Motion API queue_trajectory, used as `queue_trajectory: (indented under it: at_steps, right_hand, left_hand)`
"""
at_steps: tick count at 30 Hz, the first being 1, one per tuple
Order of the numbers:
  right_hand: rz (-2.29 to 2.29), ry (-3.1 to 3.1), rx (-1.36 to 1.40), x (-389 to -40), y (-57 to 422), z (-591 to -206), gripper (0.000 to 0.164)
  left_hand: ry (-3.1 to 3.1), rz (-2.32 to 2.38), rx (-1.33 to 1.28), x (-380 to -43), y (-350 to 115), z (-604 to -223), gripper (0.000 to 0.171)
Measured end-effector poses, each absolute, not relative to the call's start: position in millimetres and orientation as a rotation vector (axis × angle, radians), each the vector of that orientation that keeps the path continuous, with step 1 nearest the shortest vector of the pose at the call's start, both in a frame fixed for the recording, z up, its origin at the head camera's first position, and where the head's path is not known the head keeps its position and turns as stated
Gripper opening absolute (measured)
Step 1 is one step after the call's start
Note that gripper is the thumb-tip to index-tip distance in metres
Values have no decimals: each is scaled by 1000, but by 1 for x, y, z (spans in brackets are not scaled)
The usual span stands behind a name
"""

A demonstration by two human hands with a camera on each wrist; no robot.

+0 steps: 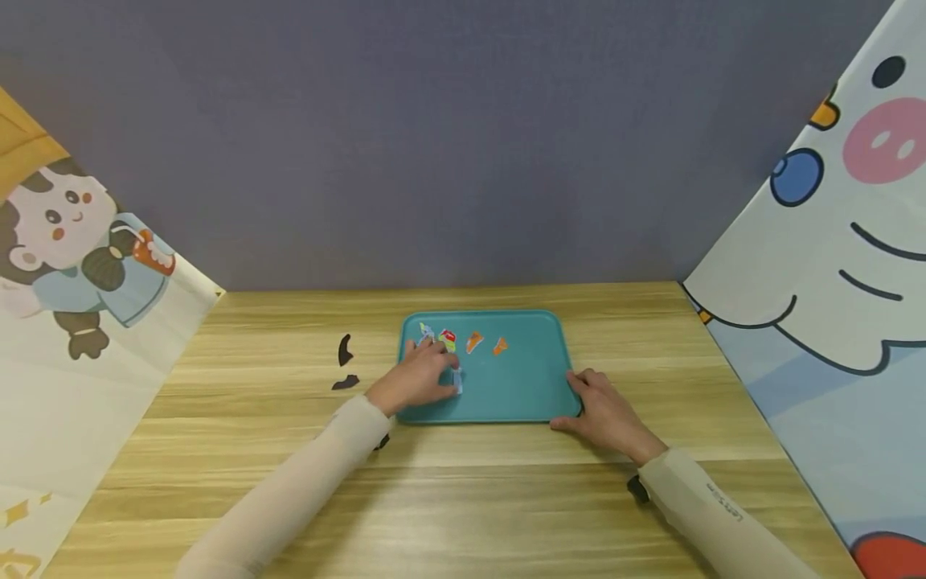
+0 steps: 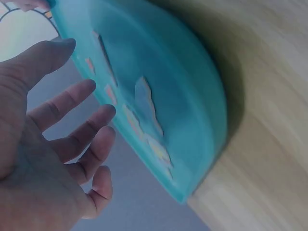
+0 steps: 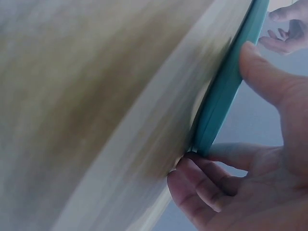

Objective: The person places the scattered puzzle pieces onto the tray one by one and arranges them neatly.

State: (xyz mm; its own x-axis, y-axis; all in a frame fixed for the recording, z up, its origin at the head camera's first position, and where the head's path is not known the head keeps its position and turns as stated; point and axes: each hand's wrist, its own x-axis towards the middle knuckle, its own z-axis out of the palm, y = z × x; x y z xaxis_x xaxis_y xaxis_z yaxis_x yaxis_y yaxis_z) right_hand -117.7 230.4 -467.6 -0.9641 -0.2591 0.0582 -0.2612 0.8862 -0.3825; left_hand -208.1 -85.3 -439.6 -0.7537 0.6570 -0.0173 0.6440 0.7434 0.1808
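A teal tray [image 1: 521, 394] lies on the wooden table with several small flat cut-out pieces in it. Along its far side are a bluish piece [image 1: 427, 330], a red and green piece [image 1: 448, 338] and two orange pieces, one [image 1: 473, 342] left of the other [image 1: 501, 346]. My left hand [image 1: 421, 376] hovers over the tray's left part, fingers spread and loosely bent. In the left wrist view nothing is between its fingers. A pale blue piece [image 1: 457, 381] lies by its thumb. My right hand [image 1: 604, 412] holds the tray's near right corner, thumb on the front edge, fingers at the right side.
Two dark curved pieces, one [image 1: 345, 351] behind the other [image 1: 346, 383], lie on the table [image 1: 239, 402] left of the tray. A grey wall [image 1: 448, 161] stands behind the table. Panels with cartoon prints stand on the left [image 1: 72, 402] and right [image 1: 796, 386].
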Motion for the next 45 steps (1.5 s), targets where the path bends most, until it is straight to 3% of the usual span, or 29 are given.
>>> queue_trajectory:
  at_steps: [19,34,45]
  right_hand:
    - [625,-3047,421,-117,231,-467,92]
    - [628,-3048,419,-118,231,-467,93]
    - [626,-3051,422,-116,231,-466,92]
  left_hand:
    - [2978,410,1026,-191,-139,-420,33]
    - [2980,557,604,-191,-213,-432,39]
    - [2945,470,398,-194,-230,-446,40]
